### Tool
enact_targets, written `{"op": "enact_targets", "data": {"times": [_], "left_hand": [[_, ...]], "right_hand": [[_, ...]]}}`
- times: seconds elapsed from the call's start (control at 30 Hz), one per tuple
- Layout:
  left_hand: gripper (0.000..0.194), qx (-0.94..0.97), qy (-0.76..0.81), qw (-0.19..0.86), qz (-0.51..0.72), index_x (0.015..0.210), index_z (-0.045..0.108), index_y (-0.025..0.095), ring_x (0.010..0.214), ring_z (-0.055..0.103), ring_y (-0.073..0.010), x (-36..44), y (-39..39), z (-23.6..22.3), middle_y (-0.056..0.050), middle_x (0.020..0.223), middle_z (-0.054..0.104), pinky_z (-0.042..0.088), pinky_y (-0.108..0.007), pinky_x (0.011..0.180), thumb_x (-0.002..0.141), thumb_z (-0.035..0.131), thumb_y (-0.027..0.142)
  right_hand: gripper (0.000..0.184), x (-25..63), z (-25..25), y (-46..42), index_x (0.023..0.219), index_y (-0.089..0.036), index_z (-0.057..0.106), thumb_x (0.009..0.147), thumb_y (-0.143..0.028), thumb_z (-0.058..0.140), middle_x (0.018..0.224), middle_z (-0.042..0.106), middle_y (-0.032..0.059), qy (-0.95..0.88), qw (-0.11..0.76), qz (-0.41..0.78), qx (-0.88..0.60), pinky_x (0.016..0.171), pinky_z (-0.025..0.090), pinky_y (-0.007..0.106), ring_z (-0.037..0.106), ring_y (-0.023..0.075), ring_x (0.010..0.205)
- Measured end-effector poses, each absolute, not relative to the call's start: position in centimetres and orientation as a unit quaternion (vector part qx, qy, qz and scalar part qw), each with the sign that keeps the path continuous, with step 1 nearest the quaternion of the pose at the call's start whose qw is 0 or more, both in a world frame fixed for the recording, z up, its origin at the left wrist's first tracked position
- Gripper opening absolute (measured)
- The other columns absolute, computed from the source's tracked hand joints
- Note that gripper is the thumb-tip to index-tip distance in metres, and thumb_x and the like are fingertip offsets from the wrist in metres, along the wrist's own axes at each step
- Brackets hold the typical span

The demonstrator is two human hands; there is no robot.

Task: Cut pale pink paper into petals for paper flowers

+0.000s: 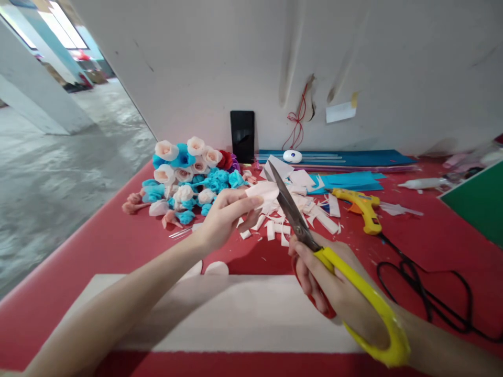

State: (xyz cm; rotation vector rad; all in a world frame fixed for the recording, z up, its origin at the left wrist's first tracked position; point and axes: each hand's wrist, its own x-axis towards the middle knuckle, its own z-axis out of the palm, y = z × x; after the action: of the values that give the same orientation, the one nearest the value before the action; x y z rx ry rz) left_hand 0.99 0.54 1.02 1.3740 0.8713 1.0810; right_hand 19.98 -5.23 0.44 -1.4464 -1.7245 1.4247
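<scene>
Between the thumb and fingers of my left hand (230,212) is a small pale pink paper piece (264,192). My right hand (330,277) grips yellow-handled scissors (293,209), whose blades point up and away at the right edge of that piece. The blades look nearly closed; whether paper lies between them I cannot tell. Behind and below the blades spreads a pile of pale paper scraps (322,220). Closer to me lies a long pale paper sheet (243,319), partly under my left forearm, with rounded paper cutouts (217,268) at its far edge.
Pink, white and blue paper flowers (184,180) are heaped at left. A yellow glue gun (363,207) with a coiled black cord (428,293) lies at right. A phone (242,136) leans on the back panel, near blue paper (353,181). A green board (477,204) stands far right.
</scene>
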Motion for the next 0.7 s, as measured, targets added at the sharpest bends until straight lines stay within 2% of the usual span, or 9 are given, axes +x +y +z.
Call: {"op": "enact_targets", "data": {"times": [0.13,0.23,0.37,0.47,0.63,0.7], "left_hand": [[0.041,0.588,0.363,0.574,0.440,0.038,0.034,0.016,0.034,0.025,-0.0045,0.2,1.1,1.3,0.005,0.034,0.028,0.019,-0.024,0.040,0.075,0.049,0.025],[0.043,0.618,0.343,0.577,0.408,0.037,0.034,0.016,0.034,0.026,-0.0049,-0.6,1.7,1.1,0.004,0.034,0.029,0.017,-0.024,0.039,0.076,0.050,0.026],[0.043,0.670,0.311,0.562,0.371,0.040,0.038,0.015,0.036,0.028,-0.0053,-0.8,1.6,0.7,0.004,0.037,0.033,0.019,-0.024,0.040,0.081,0.048,0.025],[0.038,0.717,0.292,0.552,0.309,0.046,0.039,0.015,0.039,0.029,-0.0052,-0.1,0.9,0.7,0.004,0.041,0.035,0.020,-0.023,0.041,0.081,0.047,0.025],[0.028,0.814,0.282,0.450,0.236,0.049,0.035,0.016,0.043,0.023,-0.0041,1.1,-0.3,1.0,0.007,0.047,0.026,0.019,-0.021,0.041,0.073,0.048,0.013],[0.022,0.832,0.280,0.425,0.219,0.050,0.038,0.015,0.044,0.022,-0.0040,1.2,-0.5,1.1,0.007,0.048,0.025,0.019,-0.020,0.041,0.070,0.047,0.009]], "right_hand": [[0.047,19.9,0.6,-4.8,0.055,-0.019,0.043,0.081,-0.058,0.042,0.036,0.039,-0.0070,-0.571,0.287,0.525,-0.562,0.025,0.026,0.017,0.033,0.0050,0.025],[0.051,19.9,0.8,-4.0,0.047,-0.019,0.039,0.081,-0.058,0.043,0.031,0.033,-0.0079,-0.531,0.317,0.555,-0.557,0.024,0.026,0.017,0.030,0.0046,0.023],[0.051,19.8,1.4,-3.2,0.041,-0.018,0.037,0.080,-0.050,0.047,0.032,0.033,-0.0070,-0.528,0.274,0.593,-0.543,0.025,0.023,0.017,0.027,0.0028,0.022],[0.055,19.8,1.8,-3.2,0.037,-0.018,0.034,0.080,-0.048,0.046,0.027,0.027,-0.0067,-0.547,0.245,0.601,-0.529,0.029,0.022,0.017,0.025,0.0025,0.024],[0.050,19.8,2.2,-3.7,0.038,-0.018,0.033,0.077,-0.046,0.049,0.030,0.028,-0.0074,-0.548,0.239,0.616,-0.513,0.026,0.018,0.017,0.024,0.0024,0.024],[0.048,19.7,2.2,-3.8,0.039,-0.019,0.033,0.078,-0.042,0.048,0.030,0.027,-0.0080,-0.559,0.243,0.611,-0.506,0.024,0.019,0.017,0.023,0.0029,0.022]]}}
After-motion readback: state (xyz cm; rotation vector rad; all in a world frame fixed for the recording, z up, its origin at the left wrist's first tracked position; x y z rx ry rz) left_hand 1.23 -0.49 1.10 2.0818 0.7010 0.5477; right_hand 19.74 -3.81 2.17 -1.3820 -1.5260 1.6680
